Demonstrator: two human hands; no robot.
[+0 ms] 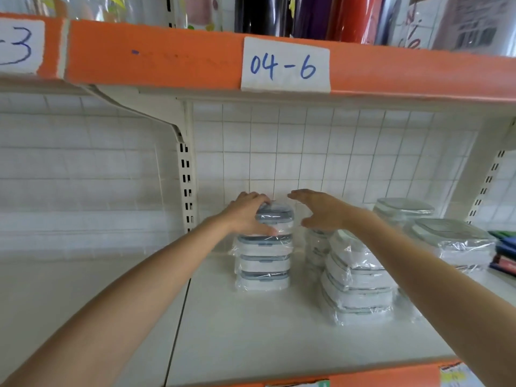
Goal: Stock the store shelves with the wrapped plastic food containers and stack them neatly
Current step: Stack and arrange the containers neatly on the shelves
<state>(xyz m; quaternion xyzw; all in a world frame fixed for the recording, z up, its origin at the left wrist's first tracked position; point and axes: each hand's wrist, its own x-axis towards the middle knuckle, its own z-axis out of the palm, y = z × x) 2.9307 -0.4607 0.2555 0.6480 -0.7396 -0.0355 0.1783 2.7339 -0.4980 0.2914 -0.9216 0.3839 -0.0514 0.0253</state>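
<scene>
The left hand (245, 212) grips the top box (275, 216) of a tall stack (264, 263) on the shelf (251, 331). The right hand (321, 210) is open, just beside it. More stacks (357, 289) sit under the right arm, so much is done. Books (505, 255) lie far right. Nothing blocks the way.

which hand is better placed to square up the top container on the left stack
Left. The left hand already grips the top container of the left stack, fingers over its lid and thumb on the front. The right hand hangs open beside it, apparently not touching.
</scene>
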